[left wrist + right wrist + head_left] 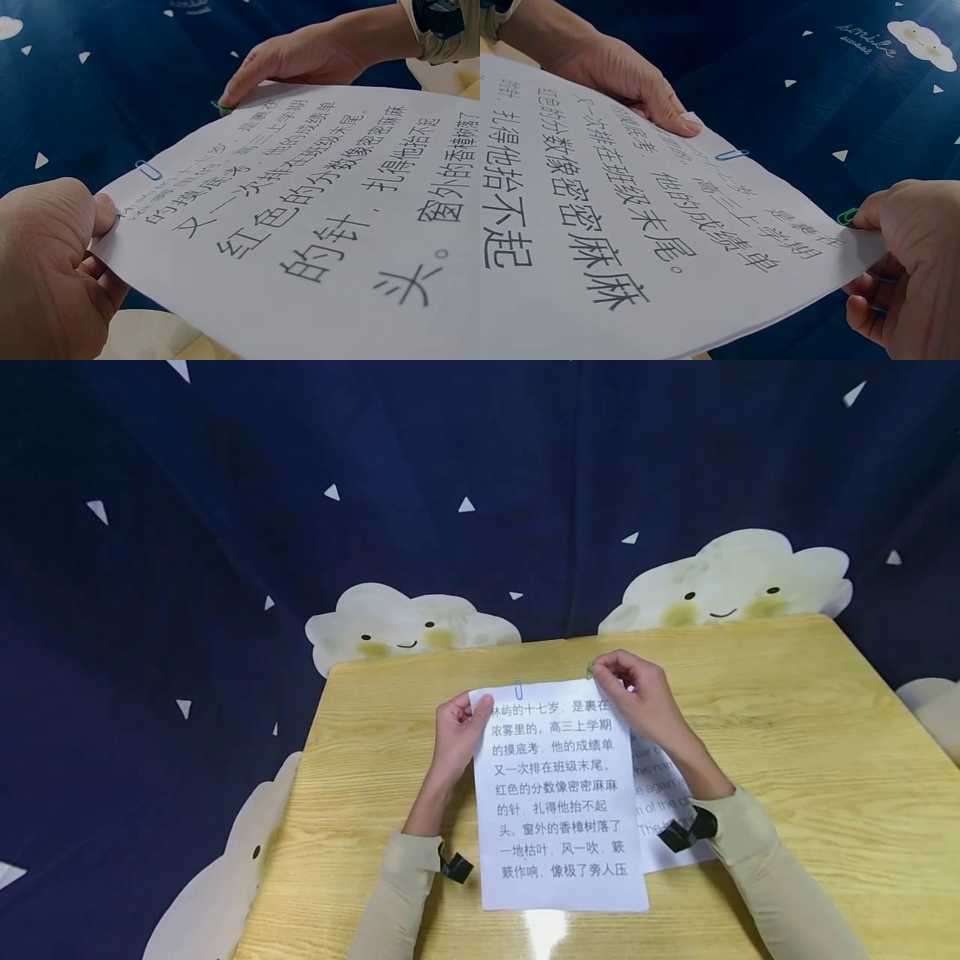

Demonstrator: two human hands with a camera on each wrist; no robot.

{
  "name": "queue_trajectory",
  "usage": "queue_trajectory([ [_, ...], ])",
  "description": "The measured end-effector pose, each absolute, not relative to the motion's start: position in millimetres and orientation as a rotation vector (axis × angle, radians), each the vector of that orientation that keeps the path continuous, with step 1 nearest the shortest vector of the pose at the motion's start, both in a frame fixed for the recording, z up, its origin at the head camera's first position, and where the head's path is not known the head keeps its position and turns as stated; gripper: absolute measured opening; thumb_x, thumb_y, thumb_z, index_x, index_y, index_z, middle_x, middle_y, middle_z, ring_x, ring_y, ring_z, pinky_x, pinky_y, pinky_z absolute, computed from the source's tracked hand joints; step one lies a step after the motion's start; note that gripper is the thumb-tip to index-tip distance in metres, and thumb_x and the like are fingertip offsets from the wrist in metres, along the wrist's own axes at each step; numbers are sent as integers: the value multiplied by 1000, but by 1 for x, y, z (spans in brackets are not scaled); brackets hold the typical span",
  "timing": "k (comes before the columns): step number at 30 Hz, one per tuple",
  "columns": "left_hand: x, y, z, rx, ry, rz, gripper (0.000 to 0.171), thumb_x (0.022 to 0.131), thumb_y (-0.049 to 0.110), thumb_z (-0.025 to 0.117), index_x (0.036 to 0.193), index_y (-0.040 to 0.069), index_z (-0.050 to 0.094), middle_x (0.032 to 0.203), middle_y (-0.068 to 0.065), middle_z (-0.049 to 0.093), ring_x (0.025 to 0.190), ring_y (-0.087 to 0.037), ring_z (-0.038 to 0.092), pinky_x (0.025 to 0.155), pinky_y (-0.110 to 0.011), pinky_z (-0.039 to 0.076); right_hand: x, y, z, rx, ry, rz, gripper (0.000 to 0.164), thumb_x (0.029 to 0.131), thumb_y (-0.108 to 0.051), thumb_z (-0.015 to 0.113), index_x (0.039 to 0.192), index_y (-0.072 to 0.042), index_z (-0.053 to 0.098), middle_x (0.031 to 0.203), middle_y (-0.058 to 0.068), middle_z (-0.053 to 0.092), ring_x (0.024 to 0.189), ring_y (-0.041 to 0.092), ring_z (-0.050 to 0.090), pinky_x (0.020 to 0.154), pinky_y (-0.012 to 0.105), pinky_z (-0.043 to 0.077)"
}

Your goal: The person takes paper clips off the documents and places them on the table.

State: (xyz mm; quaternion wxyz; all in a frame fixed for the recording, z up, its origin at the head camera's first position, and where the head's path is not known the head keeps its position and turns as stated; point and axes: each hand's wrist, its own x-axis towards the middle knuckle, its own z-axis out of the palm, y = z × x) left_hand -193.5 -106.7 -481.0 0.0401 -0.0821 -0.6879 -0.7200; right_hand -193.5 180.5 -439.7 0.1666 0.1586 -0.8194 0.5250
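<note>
Smiling clouds on a dark-blue cloth (450, 427) beyond a yellowish wooden table (810, 735).
Behind the table's far edge show a left cloud (408, 622) and a right cloud (731, 581), both yellow-cheeked (a third cloud (217, 868), at lower left, is partly hidden by the tabletop); white triangles (467, 505) dot the cloth, cursive lettering (866, 39) runs across it, and a bright reflection (545, 931) gleams on the wood.

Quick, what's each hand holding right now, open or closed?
Left hand: closed, pinching the page near its top corner.
Right hand: closed, pinching the green clip at the page's top edge.
</note>
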Motion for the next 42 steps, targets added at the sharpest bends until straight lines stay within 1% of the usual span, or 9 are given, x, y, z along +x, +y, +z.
queue_trajectory([
  [9,-192,-106,-483,-251,-2113,-2206,26,105,15,65,113,-8,72,83,-15,76,57,-14,68,50,-21,52,-194,187,-444,435,-2332,1498,14,104,-10,64,108,0,72,89,12,69,72,11,54,63,18,42],
  [15,-193,-106,-484,-265,-2103,-2207,24,105,12,65,113,-9,72,84,-17,76,57,-14,68,50,-21,53,-195,189,-444,438,-2338,1503,14,105,-10,64,107,1,72,88,13,69,72,12,55,63,19,43],
  [21,-194,-106,-485,-260,-2095,-2221,25,105,14,65,113,-9,72,84,-17,77,58,-14,69,50,-22,54,-195,190,-444,432,-2352,1502,16,105,-12,64,107,1,72,88,13,69,72,12,55,62,20,43],
  [31,-195,-105,-484,-274,-2088,-2203,25,105,11,64,111,-13,71,85,-22,75,57,-12,67,50,-20,52,-201,195,-445,450,-2349,1510,15,105,-11,64,107,2,72,89,15,71,71,10,57,62,18,44],
  [37,-195,-105,-484,-281,-2089,-2201,24,105,10,65,111,-12,72,84,-24,75,56,-12,67,50,-20,52,-202,197,-446,432,-2365,1484,17,105,-12,64,108,2,72,89,14,70,72,11,57,63,18,44],
  [42,-194,-106,-485,-273,-2103,-2183,23,104,11,65,112,-10,72,84,-21,75,56,-12,66,50,-20,51,-202,199,-446,415,-2369,1486,17,105,-12,63,110,2,72,92,14,71,74,10,57,66,16,44],
])
